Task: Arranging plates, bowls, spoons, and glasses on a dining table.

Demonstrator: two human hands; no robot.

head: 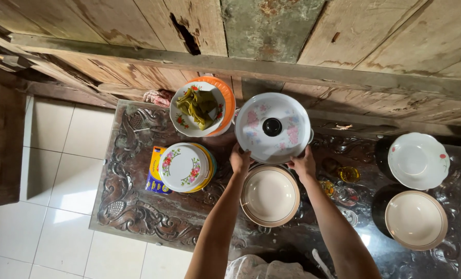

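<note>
Frame centre: left hand (239, 159) and right hand (304, 163) grasp the floral lid (272, 127) by its rim, above the empty cream plate (270, 195); lid not set down.

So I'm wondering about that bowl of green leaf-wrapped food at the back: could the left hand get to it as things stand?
Probably yes. The left hand grips the rim of the white lid, and the bowl of green food sits just beyond it to the left, with only bare tabletop between. It would have to release the lid first.
</note>
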